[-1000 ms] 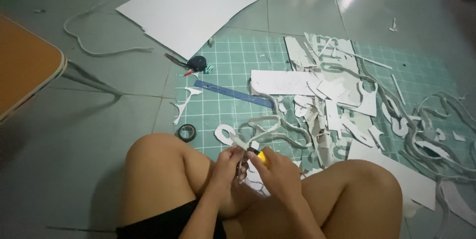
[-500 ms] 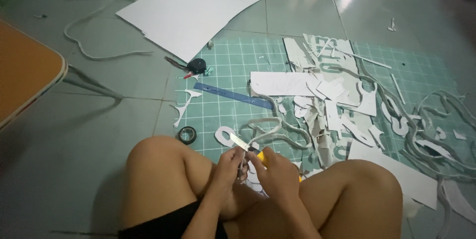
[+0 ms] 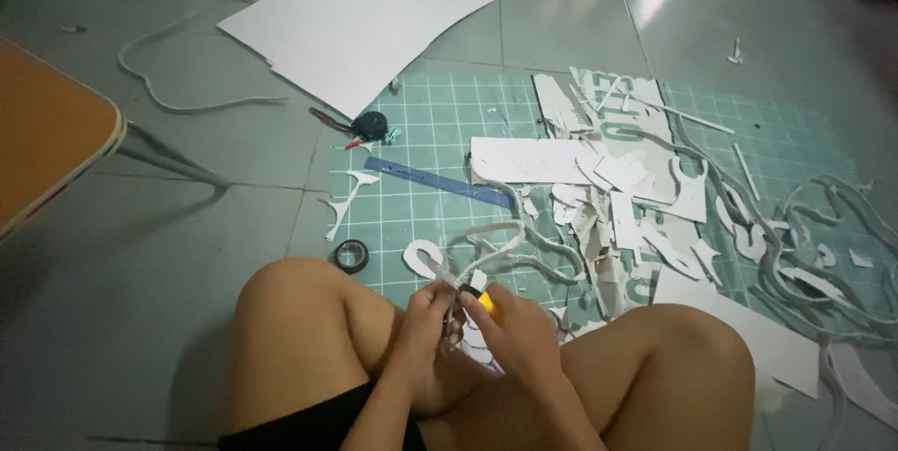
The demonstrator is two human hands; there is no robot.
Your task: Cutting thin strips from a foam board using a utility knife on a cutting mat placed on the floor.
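green cutting mat [image 3: 421, 133], yellow knife [image 3: 485, 302] pointing up-left

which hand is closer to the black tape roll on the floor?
Left. The left hand is just right of and below the black tape roll, holding a white cut-out. The right hand, gripping a yellow cutter, sits farther right.

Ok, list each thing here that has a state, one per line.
left hand: closed on a white cutout piece
right hand: gripping a yellow-handled cutter
white board: flat on the floor, shape cut out
blue ruler: lying flat on the cutting mat
tape roll: lying flat
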